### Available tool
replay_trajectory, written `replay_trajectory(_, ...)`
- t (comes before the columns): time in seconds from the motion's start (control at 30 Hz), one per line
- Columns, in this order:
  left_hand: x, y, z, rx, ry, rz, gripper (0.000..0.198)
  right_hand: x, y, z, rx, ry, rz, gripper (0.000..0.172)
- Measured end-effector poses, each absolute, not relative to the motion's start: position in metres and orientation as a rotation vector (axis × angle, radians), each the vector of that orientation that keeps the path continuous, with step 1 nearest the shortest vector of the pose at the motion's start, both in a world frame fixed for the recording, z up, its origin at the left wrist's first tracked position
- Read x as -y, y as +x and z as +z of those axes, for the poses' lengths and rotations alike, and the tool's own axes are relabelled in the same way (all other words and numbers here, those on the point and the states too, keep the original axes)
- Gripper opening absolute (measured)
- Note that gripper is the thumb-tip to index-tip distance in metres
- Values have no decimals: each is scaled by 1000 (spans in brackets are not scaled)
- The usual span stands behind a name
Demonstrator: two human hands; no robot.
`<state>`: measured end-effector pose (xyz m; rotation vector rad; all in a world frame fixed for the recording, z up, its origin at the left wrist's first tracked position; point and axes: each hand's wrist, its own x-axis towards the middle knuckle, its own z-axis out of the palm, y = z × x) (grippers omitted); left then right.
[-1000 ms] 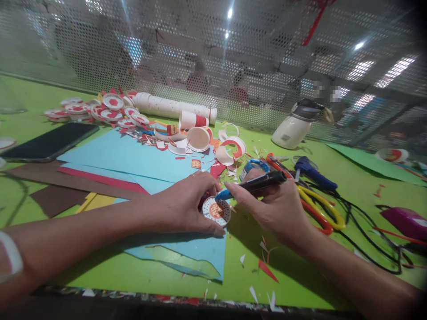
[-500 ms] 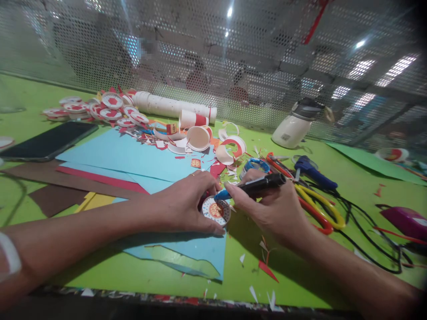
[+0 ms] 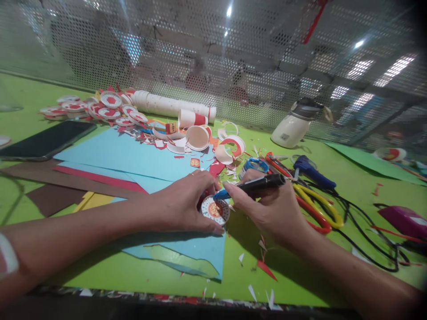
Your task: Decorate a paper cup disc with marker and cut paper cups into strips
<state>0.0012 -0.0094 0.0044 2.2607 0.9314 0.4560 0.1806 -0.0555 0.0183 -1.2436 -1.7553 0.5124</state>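
Observation:
A small round white paper disc point(image 3: 221, 218), like a cut-off cup base, carries dark marks around its rim and a red and yellow emblem in its middle. My left hand point(image 3: 187, 202) grips it from the left, thumb along the near edge and fingers along the far edge. My right hand point(image 3: 270, 204) is closed around a black marker point(image 3: 263, 183) with a blue tip end. That tip is at the disc's upper part; whether it touches cannot be made out. Light blue paper sheets point(image 3: 133, 155) lie under and beyond my left hand.
Behind lie a pile of red and white discs point(image 3: 110, 100), stacked paper cups point(image 3: 173, 104) and cut cup pieces point(image 3: 198, 138). A phone point(image 3: 50, 140) rests at left. At right are scissors point(image 3: 320, 209), a blue glue gun point(image 3: 313, 171), black cables and a white bottle point(image 3: 290, 126).
Both hands keep their hold on the disc and the marker. The marker's tip has shifted very slightly over the disc; the whole view has drifted a little.

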Motion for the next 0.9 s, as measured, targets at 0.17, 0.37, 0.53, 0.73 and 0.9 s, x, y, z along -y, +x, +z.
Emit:
replay_trajectory(0.17, 9, 1, 2, -955, 2277, 451, 49, 59, 183, 25, 1675, -1204, 426, 34)
replay_trajectory(0.37, 8, -1, -1, -930, 2284, 471, 49, 58, 185, 27, 1717, -1198, 386, 38)
replay_trajectory(0.53, 7, -1, 0, -915, 2270, 476, 47, 55, 190, 21, 1807, -1232, 364, 42)
replay_trajectory(0.73, 7, -1, -1, -913, 2270, 474, 49, 52, 191, 20, 1861, -1226, 320, 44)
replay_trajectory(0.9, 8, 0, 2, -944, 2277, 442, 49, 53, 189, 21, 1864, -1254, 355, 43)
